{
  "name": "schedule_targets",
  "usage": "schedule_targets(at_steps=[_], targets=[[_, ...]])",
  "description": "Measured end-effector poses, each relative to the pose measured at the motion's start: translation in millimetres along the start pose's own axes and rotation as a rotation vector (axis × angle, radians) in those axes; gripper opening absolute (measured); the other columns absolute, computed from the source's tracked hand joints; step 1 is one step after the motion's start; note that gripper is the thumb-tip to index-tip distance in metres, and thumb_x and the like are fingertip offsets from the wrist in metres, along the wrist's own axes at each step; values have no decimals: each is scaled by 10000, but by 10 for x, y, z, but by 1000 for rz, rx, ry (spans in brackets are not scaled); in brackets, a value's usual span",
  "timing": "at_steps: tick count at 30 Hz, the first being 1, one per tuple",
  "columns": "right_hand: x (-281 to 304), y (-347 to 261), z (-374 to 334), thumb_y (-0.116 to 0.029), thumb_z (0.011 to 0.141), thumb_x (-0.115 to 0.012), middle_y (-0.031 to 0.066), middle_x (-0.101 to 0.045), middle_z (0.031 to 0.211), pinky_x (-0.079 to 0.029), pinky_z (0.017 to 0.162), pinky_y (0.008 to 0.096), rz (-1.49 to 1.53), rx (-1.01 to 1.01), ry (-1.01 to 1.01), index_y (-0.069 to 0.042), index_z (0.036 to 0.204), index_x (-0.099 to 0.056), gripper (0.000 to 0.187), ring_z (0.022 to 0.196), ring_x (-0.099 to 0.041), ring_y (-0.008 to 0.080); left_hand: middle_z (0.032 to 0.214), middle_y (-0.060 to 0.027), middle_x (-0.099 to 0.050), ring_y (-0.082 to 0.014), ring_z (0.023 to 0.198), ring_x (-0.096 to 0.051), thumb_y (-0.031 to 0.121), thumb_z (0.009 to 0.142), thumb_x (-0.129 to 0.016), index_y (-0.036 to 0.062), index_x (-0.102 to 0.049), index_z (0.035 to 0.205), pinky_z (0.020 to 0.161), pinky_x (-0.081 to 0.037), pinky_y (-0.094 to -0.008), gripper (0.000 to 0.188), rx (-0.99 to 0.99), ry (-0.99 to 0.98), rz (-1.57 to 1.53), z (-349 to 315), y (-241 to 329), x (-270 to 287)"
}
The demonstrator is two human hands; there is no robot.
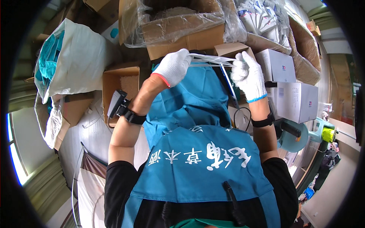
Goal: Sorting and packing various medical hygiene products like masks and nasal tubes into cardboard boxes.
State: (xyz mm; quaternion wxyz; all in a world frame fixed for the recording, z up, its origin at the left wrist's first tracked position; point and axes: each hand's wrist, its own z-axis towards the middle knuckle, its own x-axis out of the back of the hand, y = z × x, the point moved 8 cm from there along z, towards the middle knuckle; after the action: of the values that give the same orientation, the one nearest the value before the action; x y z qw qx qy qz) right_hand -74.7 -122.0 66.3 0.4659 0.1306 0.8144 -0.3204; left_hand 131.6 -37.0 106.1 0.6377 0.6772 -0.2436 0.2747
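Note:
A thin, whitish see-through plastic strip (213, 59), perhaps a flattened bag, is stretched sideways between my two hands above my lap. My left hand (174, 69), in a white knit glove with a red cuff, pinches its left end. At the other end is my right hand (247, 74), in a white glove with a blue cuff, its fingers curled against the plastic. Exactly how those fingertips grip is hard to make out. Below the hands spreads my blue apron (186, 95). Past the strip stands an open cardboard box (186, 40) lined with clear plastic.
To the left are a white sack (81, 57) of teal items and a small open carton (121, 85). Rightward stand two white boxes (275, 65), a plastic-lined carton of white packets (262, 21) and a blue-grey stool (292, 138). A dark cable (243, 110) loops near my right wrist.

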Motion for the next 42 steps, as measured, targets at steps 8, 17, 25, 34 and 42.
schedule_targets(at_steps=[8, 17, 25, 34, 42], targets=[[-862, -274, -413, -77, 833, -681, 144, -642, 1185, -525, 858, 322, -1728, 1215, 94, -20, 1197, -599, 378, 1034, -649, 216, 859, -263, -608, -456, 853, -583, 212, 982, -458, -17, -537, 953, 722, -462, -485, 244, 20, -246, 127, -142, 79, -46], [-836, 965, 46, -379, 971, -564, 146, -679, 983, -495, 787, 381, -1257, -49, -236, -10, 1099, -614, 394, 875, -651, 284, 908, -205, -660, -381, 835, -627, 31, 850, -559, 5, -603, 964, 748, -497, -364, 125, -55, -190, -57, -248, 94, -109], [-1011, 846, -248, -351, 933, -544, 167, -636, 664, -489, 561, 407, -2032, 279, -593, -51, 817, -700, 357, 600, -628, 335, 823, -191, -645, -311, 745, -621, 22, 875, -532, 1, -623, 920, 718, -495, -356, 104, -53, -522, -114, -598, 272, -290], [-1209, 790, -1152, -147, 961, -613, -8, -623, 708, -466, 504, 191, -1006, -158, -451, 12, 985, -711, 188, 610, -578, 30, 859, -191, -663, -322, 771, -656, 128, 978, -561, -52, -654, 1003, 699, -513, -364, 204, -536, -568, -643, -1061, 1108, 281], [-1137, 829, -1148, -93, 908, -657, 22, -671, 777, -443, 561, 193, -795, -404, -348, 7, 947, -704, 117, 649, -582, 37, 851, -132, -650, -264, 685, -612, 139, 930, -637, -24, -667, 997, 620, -474, -339, 179, -386, -768, -535, -1384, 525, 261]])
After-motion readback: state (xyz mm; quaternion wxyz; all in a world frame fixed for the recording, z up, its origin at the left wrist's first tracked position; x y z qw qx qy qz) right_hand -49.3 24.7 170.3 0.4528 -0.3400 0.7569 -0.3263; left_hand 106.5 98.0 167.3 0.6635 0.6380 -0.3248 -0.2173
